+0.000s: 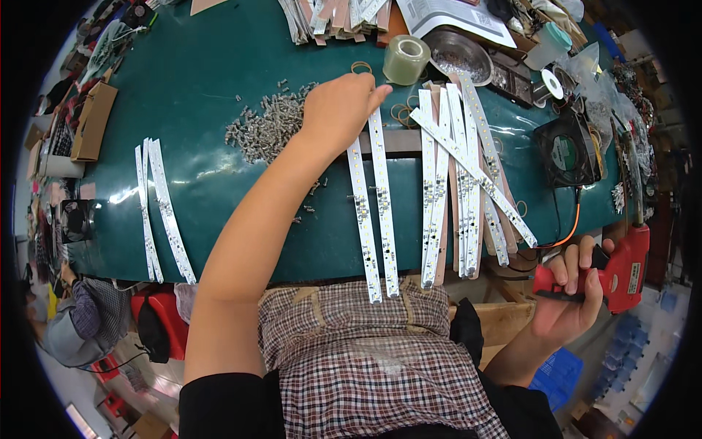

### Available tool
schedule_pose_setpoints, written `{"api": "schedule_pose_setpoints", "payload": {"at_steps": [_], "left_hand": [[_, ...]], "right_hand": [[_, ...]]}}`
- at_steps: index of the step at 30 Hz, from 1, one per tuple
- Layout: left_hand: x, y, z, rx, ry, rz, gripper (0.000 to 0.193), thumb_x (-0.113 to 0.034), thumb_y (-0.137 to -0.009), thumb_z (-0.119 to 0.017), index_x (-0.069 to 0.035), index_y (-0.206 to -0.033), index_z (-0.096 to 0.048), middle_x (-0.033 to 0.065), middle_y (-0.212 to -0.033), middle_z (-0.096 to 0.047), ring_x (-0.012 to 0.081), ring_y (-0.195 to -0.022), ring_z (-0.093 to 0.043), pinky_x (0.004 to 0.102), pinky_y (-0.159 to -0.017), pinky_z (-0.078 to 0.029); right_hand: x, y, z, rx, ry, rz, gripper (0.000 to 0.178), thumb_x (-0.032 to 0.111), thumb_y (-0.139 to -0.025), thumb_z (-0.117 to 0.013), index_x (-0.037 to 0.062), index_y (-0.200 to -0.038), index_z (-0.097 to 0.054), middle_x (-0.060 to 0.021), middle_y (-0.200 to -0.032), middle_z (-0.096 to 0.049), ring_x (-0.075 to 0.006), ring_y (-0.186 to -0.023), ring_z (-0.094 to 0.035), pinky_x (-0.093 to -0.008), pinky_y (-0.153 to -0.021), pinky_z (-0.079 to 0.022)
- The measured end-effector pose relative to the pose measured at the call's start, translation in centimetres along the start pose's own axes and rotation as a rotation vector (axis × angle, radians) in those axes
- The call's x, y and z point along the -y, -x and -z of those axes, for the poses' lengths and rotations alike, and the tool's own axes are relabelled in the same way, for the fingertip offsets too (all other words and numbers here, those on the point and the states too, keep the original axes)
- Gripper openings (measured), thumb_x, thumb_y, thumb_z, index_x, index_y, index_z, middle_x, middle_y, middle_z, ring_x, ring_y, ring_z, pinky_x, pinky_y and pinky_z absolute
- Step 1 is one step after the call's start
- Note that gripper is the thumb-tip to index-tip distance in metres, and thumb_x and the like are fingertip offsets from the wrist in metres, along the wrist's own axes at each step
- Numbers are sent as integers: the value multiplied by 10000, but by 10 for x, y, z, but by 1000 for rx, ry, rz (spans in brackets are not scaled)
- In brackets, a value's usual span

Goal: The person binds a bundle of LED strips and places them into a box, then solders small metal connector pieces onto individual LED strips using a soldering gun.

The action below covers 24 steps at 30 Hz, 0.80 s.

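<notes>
My left hand is over the far ends of two white LED strips lying side by side, near ends past the table edge. Its fingers curl down, mostly hidden; whatever they hold does not show. Under the strips runs a dark bar. Left of the hand lies a heap of small metal-legged components. At the right, beyond the table edge, my right hand is wrapped round the grip of a red soldering gun, its long metal barrel pointing away from me. More LED strips lie crisscrossed to the right.
A few LED strips lie at the left of the green table. A tape roll, a metal bowl, a solder spool and a black fan with an orange cable are at the right. Another person is at far left.
</notes>
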State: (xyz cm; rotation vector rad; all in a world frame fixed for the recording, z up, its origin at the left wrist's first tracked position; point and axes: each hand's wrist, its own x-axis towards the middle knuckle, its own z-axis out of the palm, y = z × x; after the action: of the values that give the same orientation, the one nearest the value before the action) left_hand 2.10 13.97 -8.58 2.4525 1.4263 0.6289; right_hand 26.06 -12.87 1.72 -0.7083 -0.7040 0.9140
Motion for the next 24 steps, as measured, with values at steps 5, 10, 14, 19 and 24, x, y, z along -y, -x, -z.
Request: {"api": "schedule_pose_setpoints", "payload": {"at_steps": [5,10,14,19,24], "left_hand": [[-6,-3,11,8,125,0,407,-366,-982,-494,-40,-787,-639,184,-775,-657,400,-790,-642,508,-716,-499],[10,3,61,-97,235,-70,439,-373,-980,-519,8,-773,-585,217,-735,-592,414,-720,-557,470,-681,-451],[63,27,129,-69,130,-91,462,-375,-992,-519,24,-762,-547,166,-656,-507,298,-605,-442,401,-622,-422],[153,73,212,110,-128,158,469,-375,-969,-537,39,-750,-563,207,-666,-533,396,-645,-490,451,-649,-426],[235,106,234,201,-281,242,438,-350,-954,-576,40,-755,-568,213,-665,-534,357,-609,-487,443,-612,-406]], "right_hand": [[-2,-6,-3,-26,-91,-86,415,-8,-924,-502,33,-1322,-390,-67,-955,-417,-96,-688,-403,-269,-677,-411],[-1,-7,-7,-1,-167,-103,405,-7,-919,-518,47,-1294,-378,-63,-945,-407,-97,-674,-399,-260,-646,-388],[1,-4,-5,14,-75,-74,394,1,-931,-514,44,-1295,-370,-65,-947,-400,-92,-677,-394,-259,-645,-385],[1,-7,-7,0,-54,-64,383,-3,-934,-504,26,-1289,-363,-66,-946,-391,-95,-680,-382,-257,-633,-383],[-4,-3,-16,27,-15,-90,392,-11,-928,-505,18,-1288,-352,-69,-947,-398,-94,-668,-385,-252,-627,-392]]}}
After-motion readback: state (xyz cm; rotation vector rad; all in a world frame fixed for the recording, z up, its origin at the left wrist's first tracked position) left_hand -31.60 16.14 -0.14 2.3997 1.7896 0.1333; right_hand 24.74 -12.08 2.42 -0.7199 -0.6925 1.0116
